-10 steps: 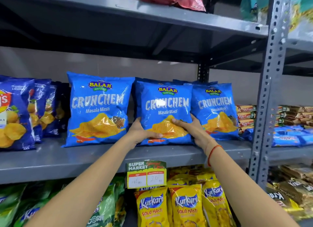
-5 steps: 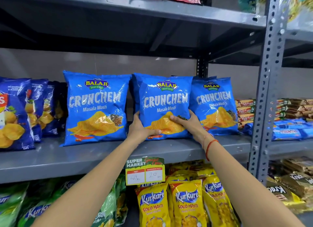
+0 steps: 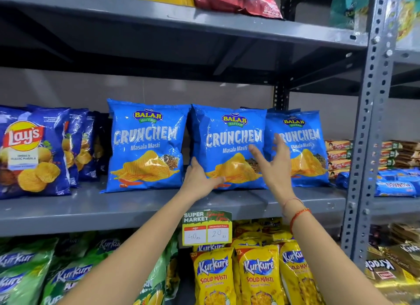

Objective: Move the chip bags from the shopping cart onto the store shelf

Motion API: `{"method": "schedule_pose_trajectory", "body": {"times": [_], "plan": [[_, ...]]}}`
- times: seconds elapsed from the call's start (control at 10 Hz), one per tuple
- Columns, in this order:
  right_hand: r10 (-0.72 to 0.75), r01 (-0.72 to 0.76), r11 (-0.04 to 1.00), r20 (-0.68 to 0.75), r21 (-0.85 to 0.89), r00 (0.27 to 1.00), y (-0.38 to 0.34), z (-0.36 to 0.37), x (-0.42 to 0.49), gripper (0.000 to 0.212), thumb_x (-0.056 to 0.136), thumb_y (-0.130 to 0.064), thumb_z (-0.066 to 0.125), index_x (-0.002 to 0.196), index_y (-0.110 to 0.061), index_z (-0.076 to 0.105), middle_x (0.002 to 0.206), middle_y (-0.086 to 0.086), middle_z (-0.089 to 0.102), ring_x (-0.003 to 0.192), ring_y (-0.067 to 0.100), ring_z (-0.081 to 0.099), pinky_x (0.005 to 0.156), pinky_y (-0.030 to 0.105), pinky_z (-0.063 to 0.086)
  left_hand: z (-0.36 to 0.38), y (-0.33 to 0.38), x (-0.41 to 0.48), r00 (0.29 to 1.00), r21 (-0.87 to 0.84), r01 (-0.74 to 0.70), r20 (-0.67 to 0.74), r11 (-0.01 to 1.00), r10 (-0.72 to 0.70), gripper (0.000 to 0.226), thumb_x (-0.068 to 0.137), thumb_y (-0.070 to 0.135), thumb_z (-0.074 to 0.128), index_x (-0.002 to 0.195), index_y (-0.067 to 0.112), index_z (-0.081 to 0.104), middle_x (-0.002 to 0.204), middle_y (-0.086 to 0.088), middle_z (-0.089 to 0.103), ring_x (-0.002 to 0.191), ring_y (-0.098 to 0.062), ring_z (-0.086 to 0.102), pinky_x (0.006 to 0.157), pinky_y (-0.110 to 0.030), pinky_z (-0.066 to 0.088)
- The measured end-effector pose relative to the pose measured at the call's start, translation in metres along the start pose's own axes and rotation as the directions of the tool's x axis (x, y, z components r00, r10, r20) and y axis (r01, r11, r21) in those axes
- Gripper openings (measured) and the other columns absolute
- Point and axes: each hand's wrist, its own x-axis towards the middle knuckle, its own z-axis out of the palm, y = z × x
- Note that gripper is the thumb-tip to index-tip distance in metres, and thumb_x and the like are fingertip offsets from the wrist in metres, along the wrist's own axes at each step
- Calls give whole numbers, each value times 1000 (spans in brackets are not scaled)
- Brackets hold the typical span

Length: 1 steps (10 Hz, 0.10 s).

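Blue bags: three Balaji Crunchem Masala Masti packs stand upright in a row on the grey metal shelf (image 3: 159,204), mid-frame
Middle bag (image 3: 229,145): the one being handled, standing on the shelf, squeezed right between the left bag (image 3: 145,145) and the right bag (image 3: 300,145)
Left hand (image 3: 200,178): grip is on the middle bag's lower left corner, thumb pressed across the front near the bottom edge, rest of the fingers tucked behind so can't see them
Right hand (image 3: 272,166): grip is spread wide, fingers fanned out in front of the gap between the middle and right bags, pinching nothing; can't really tell if a fingertip brushes the foil
Wrist: red thread bracelet (image 3: 298,215) on the right arm
Far left of frame: dark blue Lay's bags (image 3: 29,150) on the same shelf
Shelf edge: price tag (image 3: 207,228) hanging centre-bottom, reads 40 and 20
Below: yellow Kurkure bags (image 3: 256,275) lower centre, green Kurkure bags (image 3: 29,273) lower left
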Motion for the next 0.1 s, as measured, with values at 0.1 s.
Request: {"method": "schedule_pose_trajectory", "body": {"times": [0.1], "plan": [[-44, 55, 993, -112, 100, 993, -36, -30, -9, 61, 85, -40, 65, 137, -17, 43, 134, 2, 50, 118, 13, 50, 90, 19, 43, -17, 10, -10, 995, 58, -96, -34, 994, 98, 105, 78, 44, 68, 147, 7, -2, 157, -11, 13, 143, -27, 15, 112, -40, 23]]}}
